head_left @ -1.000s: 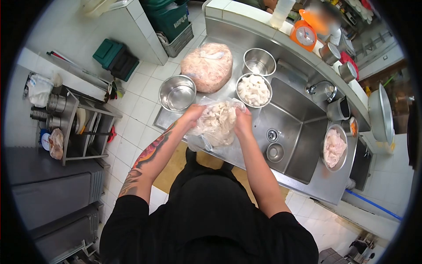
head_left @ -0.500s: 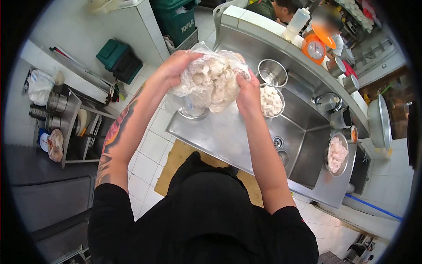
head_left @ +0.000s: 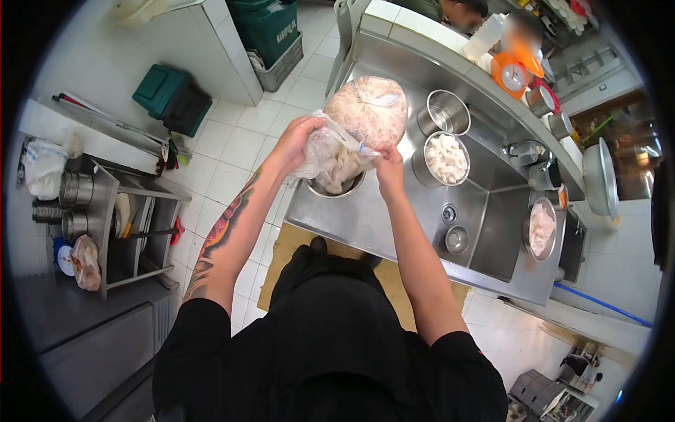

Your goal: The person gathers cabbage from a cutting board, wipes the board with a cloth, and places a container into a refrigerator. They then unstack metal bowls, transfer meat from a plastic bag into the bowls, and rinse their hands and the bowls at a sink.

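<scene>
Between my hands hangs a clear plastic bag (head_left: pixel 329 160) of pale, lumpy food, its lower part in or just over a metal bowl (head_left: pixel 346 190) near the counter's front edge. My left hand (head_left: pixel 304 138) grips the bag's left side with closed fingers. The right top edge of the bag is pinched in my right hand (head_left: pixel 387 160). Just behind stands a large, full, tied bag of pinkish food (head_left: pixel 369 109). To the right, a metal pot (head_left: pixel 447 160) holds white chunks, beside an empty-looking metal pot (head_left: pixel 444 114).
The steel sink (head_left: pixel 485 232) is at the right, with a small metal cup (head_left: pixel 457 240) in it. A bowl of pink meat (head_left: pixel 541 228) sits beyond. A raised tiled ledge (head_left: pixel 429 32) runs behind, with an orange scale (head_left: pixel 512 74) and people past it.
The held bag has come down and left to the bowl, and hangs narrower. The large tied bag behind it now shows. My hands are lower.
</scene>
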### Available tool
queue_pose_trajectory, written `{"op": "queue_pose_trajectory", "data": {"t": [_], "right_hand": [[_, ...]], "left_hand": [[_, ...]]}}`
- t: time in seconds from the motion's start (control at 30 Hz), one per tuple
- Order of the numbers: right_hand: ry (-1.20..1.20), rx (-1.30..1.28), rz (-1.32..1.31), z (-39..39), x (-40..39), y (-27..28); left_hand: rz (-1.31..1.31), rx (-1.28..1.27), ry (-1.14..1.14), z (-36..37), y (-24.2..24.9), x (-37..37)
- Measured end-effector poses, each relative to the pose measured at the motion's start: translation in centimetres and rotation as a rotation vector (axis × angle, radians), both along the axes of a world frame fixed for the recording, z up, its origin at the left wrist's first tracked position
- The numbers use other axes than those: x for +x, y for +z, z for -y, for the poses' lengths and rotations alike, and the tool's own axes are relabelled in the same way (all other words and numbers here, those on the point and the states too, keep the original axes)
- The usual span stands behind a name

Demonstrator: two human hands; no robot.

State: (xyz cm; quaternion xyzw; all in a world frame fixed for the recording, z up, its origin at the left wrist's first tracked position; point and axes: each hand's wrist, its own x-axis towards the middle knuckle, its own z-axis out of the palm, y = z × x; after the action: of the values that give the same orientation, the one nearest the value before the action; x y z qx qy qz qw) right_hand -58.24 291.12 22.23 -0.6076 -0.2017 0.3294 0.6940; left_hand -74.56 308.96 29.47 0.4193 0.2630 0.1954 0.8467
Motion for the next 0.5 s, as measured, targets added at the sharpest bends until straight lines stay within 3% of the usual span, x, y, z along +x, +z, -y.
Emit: {"op": "queue_pose_trajectory", "data": {"t": [0.1,0.17,0.2,0.27,0.3,0.37,0.4,0.47,0.5], "right_hand": [[0.03,-0.031,-0.08,-0.4,0.4,1.2],[0.214,-0.138,0.281,-1.2,-0.1,2.4],[0.215,-0.138,0.282,-1.6,-0.6,3.1],[0.154,-0.111,1.106,-2.2,-1.7,4.0],[0.157,-0.104,1.103,-2.6,-1.3,3.5],[0.278,-0.348,1.232,-3.9,0.3,2.1],[0.283,-0.337,1.231,-4.2,0.9,2.2],[0.234,-0.249,0.571,-4.8,2.2,2.7],[0.258,-0.082,0.473,-5.0,2.9,2.9]], "left_hand": [[0.023,-0.075,0.044,-0.4,-1.1,0.3],[0.005,-0.101,0.071,-0.2,-1.1,0.6],[0.01,-0.067,0.046,0.1,-0.5,0.9],[0.011,-0.031,0.024,0.6,0.6,1.1],[-0.021,0.035,-0.033,0.4,1.2,1.2],[-0.059,0.105,-0.082,0.6,2.9,0.9],[-0.077,0.242,-0.136,0.9,4.1,0.5],[-0.101,0.383,-0.179,1.1,4.9,-0.1],[-0.158,0.657,-0.24,1.0,4.7,-0.5]]}}
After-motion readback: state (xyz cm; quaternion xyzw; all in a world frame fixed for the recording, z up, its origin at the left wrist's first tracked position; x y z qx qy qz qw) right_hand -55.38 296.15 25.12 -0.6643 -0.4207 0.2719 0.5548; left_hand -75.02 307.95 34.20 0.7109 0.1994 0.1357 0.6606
